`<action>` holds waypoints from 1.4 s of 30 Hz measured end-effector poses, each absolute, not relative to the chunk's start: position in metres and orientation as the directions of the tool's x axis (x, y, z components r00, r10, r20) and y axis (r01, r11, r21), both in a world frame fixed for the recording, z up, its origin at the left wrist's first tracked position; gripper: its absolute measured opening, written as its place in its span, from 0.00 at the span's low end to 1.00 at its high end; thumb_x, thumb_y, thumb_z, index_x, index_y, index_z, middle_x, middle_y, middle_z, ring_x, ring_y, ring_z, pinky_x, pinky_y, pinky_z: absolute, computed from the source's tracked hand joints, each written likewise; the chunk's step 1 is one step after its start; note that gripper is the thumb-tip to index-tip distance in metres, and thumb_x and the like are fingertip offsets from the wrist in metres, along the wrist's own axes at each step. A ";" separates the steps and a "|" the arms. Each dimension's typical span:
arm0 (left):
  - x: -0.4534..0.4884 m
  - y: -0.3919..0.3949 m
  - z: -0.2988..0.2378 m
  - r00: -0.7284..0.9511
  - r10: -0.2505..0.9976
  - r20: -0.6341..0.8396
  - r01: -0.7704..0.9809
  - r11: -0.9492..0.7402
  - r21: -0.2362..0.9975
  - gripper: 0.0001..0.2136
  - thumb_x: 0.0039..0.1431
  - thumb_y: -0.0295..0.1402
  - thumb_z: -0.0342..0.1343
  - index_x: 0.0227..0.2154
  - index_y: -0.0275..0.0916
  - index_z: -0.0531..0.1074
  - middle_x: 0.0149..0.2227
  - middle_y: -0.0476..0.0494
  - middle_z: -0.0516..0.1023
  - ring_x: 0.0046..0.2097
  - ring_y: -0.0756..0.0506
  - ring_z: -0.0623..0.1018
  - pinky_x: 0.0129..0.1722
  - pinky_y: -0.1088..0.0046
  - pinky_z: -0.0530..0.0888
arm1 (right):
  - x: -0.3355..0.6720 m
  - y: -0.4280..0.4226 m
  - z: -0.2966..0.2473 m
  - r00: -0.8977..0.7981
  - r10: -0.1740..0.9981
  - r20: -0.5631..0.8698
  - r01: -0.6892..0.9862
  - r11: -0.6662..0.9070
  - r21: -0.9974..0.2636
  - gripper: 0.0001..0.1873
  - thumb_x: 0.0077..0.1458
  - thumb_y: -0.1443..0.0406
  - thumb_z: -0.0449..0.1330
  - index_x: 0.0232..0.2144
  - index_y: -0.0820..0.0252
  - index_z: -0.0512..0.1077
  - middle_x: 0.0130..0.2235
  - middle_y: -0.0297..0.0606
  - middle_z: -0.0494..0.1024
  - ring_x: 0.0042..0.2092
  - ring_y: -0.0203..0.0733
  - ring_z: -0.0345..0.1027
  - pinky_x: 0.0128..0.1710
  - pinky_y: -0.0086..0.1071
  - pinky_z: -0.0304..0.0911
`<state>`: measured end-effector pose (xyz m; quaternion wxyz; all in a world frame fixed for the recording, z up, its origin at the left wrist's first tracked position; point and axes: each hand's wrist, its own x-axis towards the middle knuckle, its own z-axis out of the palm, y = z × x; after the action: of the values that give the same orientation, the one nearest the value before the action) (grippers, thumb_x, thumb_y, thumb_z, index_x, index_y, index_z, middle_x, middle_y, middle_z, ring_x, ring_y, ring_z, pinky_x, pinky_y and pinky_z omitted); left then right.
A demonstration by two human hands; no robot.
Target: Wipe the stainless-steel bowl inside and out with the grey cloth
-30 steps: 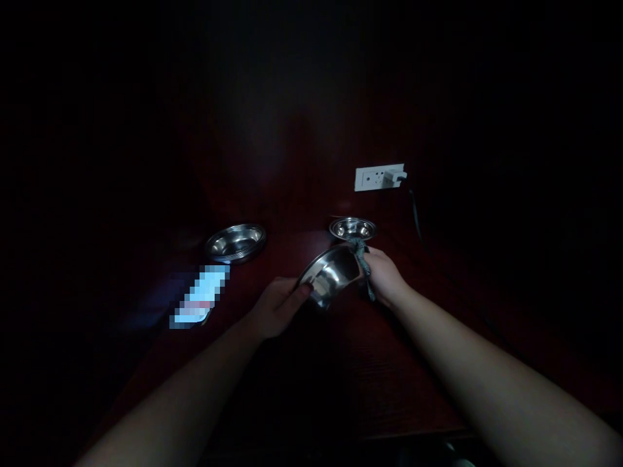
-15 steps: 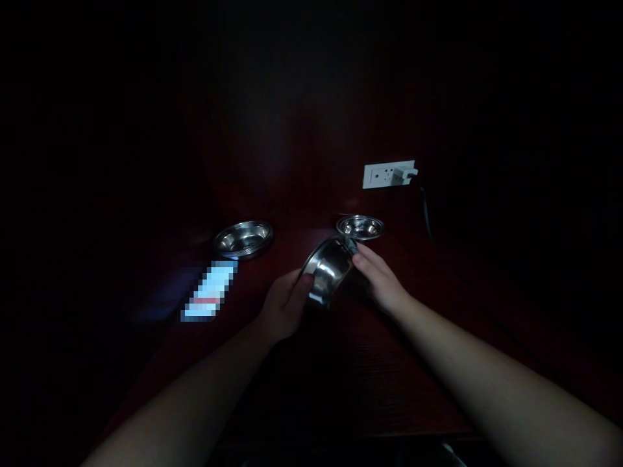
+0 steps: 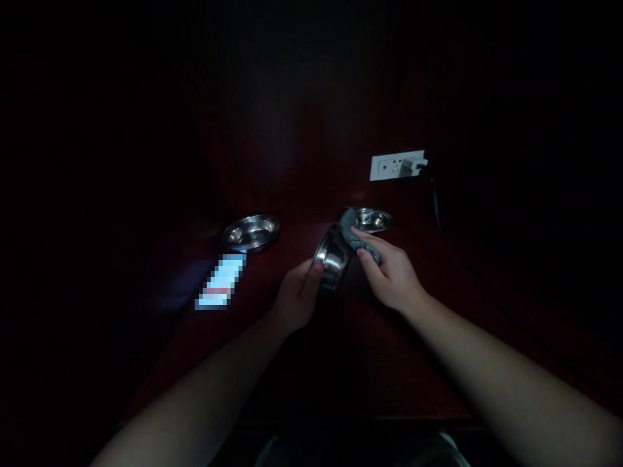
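My left hand (image 3: 298, 295) grips a shiny metal bowl (image 3: 332, 263) by its left side, thumb on the outer wall. The bowl is tilted on its side above the dark red table. In my right hand (image 3: 392, 269) is a bunched grey-green patterned cloth (image 3: 361, 241), pinched between thumb and fingers. The cloth lies against or very near the bowl's upper right edge; exact contact is hard to make out in the dim light. Behind the cloth sits another metal bowl (image 3: 374, 220), partly covered by it.
Stacked metal bowls (image 3: 252, 232) stand at the left on the table (image 3: 389, 363). A lit, pixelated phone-like screen (image 3: 222, 281) lies before them. On the back wall is a white socket (image 3: 396, 166) with a plug and a hanging cable (image 3: 436, 204). Surroundings are very dark.
The held bowl has turned more onto its side. My right hand has shifted away from the bowl's rim, and much more of the cloth now shows. The view has moved slightly.
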<state>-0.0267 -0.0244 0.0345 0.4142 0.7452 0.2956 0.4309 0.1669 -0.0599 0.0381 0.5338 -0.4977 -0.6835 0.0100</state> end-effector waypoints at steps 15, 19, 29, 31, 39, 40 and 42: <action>-0.005 -0.025 0.044 0.277 0.961 -0.026 -0.546 0.179 0.818 0.18 0.69 0.42 0.45 0.47 0.35 0.74 0.45 0.41 0.81 0.48 0.44 0.79 0.50 0.68 0.73 | 0.146 -0.068 0.037 -0.437 0.538 0.721 0.590 0.777 -0.222 0.15 0.53 0.75 0.58 0.42 0.54 0.70 0.64 0.41 0.68 0.69 0.50 0.52 0.64 0.53 0.61; -0.008 -0.014 0.050 0.234 0.965 -0.120 -0.617 0.243 0.748 0.23 0.70 0.45 0.39 0.47 0.32 0.74 0.51 0.36 0.79 0.52 0.43 0.78 0.54 0.67 0.74 | 0.147 -0.065 0.034 -0.484 0.560 0.672 0.599 0.772 -0.212 0.15 0.54 0.76 0.56 0.41 0.54 0.72 0.62 0.37 0.71 0.68 0.49 0.53 0.63 0.49 0.63; -0.020 0.013 0.047 0.268 0.963 0.007 -0.674 0.183 0.715 0.28 0.71 0.44 0.33 0.52 0.30 0.73 0.49 0.35 0.80 0.54 0.40 0.78 0.57 0.61 0.72 | 0.163 -0.057 0.028 -0.062 0.719 0.692 0.609 0.577 -0.545 0.05 0.55 0.70 0.58 0.34 0.55 0.66 0.60 0.48 0.73 0.57 0.53 0.71 0.54 0.47 0.69; -0.021 0.012 0.045 0.301 0.953 0.024 -0.652 0.187 0.735 0.28 0.71 0.44 0.33 0.51 0.30 0.73 0.47 0.35 0.81 0.53 0.40 0.78 0.57 0.60 0.72 | 0.165 -0.053 0.024 0.068 0.754 0.654 0.538 0.524 -0.660 0.05 0.57 0.67 0.59 0.33 0.55 0.64 0.54 0.47 0.78 0.50 0.49 0.75 0.48 0.44 0.69; -0.016 -0.006 0.041 0.351 0.918 -0.183 -0.469 0.341 0.815 0.23 0.69 0.46 0.43 0.40 0.31 0.76 0.38 0.38 0.82 0.42 0.43 0.81 0.51 0.64 0.74 | 0.169 -0.042 0.016 0.232 0.791 0.566 0.337 0.481 -0.810 0.12 0.59 0.60 0.58 0.45 0.56 0.67 0.41 0.39 0.78 0.43 0.44 0.73 0.46 0.41 0.68; -0.014 -0.011 0.040 0.309 0.928 -0.208 -0.456 0.337 0.824 0.22 0.68 0.47 0.46 0.39 0.31 0.76 0.36 0.39 0.82 0.40 0.44 0.81 0.49 0.65 0.75 | 0.168 -0.043 0.018 0.205 0.791 0.576 0.349 0.491 -0.798 0.16 0.59 0.60 0.59 0.49 0.56 0.67 0.46 0.41 0.78 0.47 0.46 0.73 0.50 0.43 0.66; -0.011 -0.019 0.040 0.359 0.903 -0.238 -0.424 0.385 0.820 0.23 0.66 0.49 0.48 0.40 0.31 0.76 0.37 0.38 0.82 0.40 0.43 0.81 0.48 0.64 0.75 | 0.165 -0.045 0.021 0.144 0.782 0.606 0.397 0.515 -0.759 0.22 0.59 0.60 0.60 0.54 0.57 0.68 0.53 0.44 0.76 0.55 0.49 0.70 0.57 0.46 0.63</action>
<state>-0.0108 -0.0187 0.0404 0.7523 0.3369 0.3555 0.4407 0.1653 -0.0452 0.0210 0.5963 -0.4652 -0.6340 0.1614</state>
